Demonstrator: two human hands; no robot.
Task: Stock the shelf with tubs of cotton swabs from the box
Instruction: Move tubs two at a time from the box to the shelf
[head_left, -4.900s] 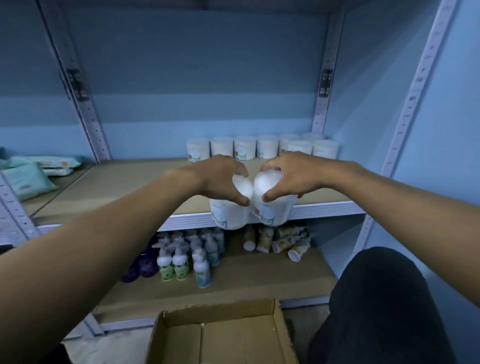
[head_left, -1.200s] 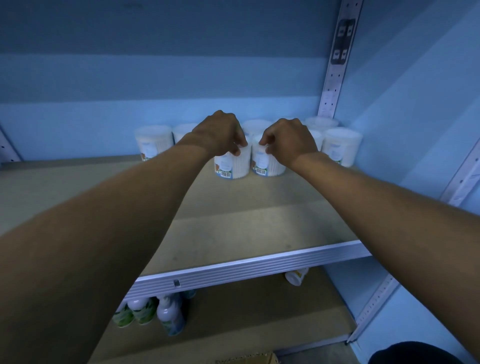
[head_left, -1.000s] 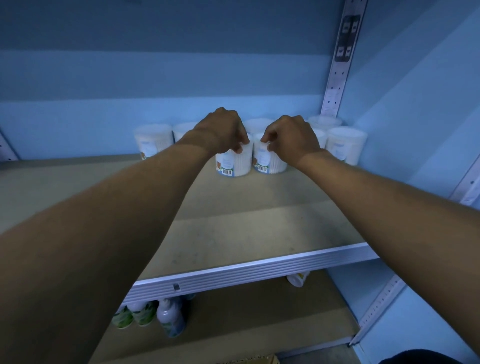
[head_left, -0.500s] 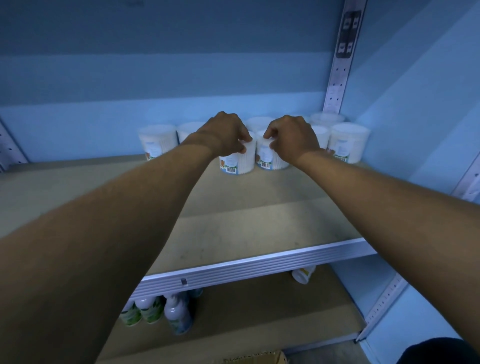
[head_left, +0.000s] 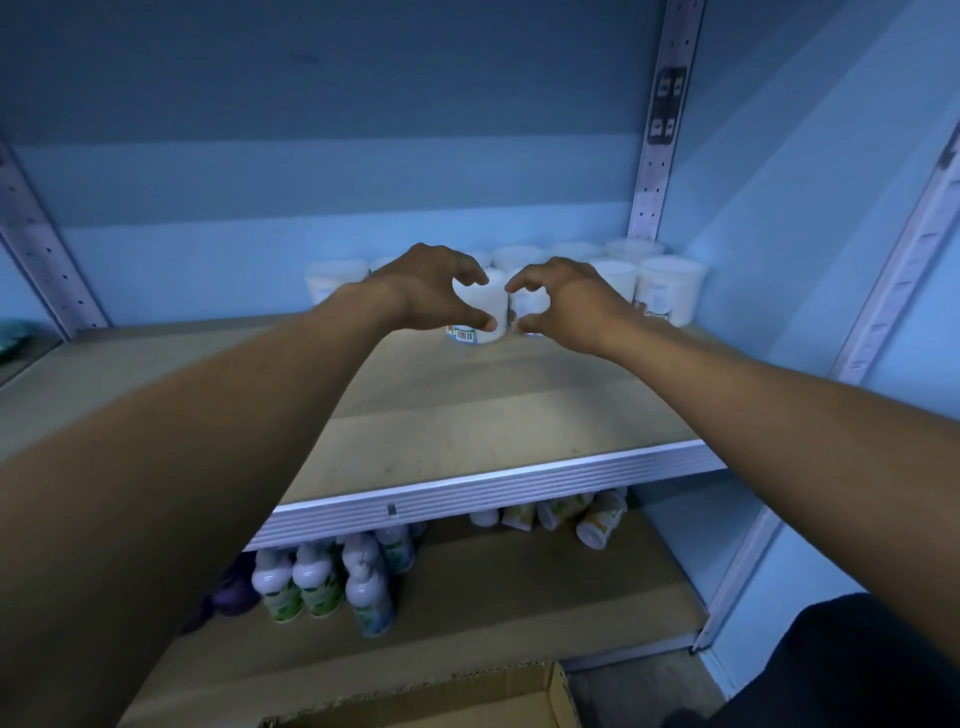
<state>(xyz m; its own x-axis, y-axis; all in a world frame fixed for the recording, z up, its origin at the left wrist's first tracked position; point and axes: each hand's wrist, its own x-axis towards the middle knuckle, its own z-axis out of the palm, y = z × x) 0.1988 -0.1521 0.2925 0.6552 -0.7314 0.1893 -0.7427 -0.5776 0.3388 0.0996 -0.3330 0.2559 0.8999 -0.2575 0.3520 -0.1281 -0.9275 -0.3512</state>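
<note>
— Tubs first: where do they stand?
— Two tubs side by side on the shelf (head_left: 467, 415), toward its back right corner. The left tub (head_left: 480, 317) shows a barcode label at its foot; the right tub (head_left: 530, 312) is mostly hidden by fingers.
— And the hands?
— Left hand (head_left: 426, 296) is curled around the left tub, its grip apart, thumb low by the label, forefinger arched above the lid. Right hand (head_left: 569, 304) mirrors it at the right tub, grip likewise apart. Whether the fingertips touch the plastic, I cannot tell.
— Anything behind them?
— A back row (head_left: 670, 291) of more white tubs along the shelf's rear edge, reaching the right corner.
— Below?
— Bottles (head_left: 317, 582) stand on the lower shelf near its left, and small cups (head_left: 597, 519) lie tipped toward its right. The box (head_left: 519, 696) shows its cardboard rim at the bottom edge.
</note>
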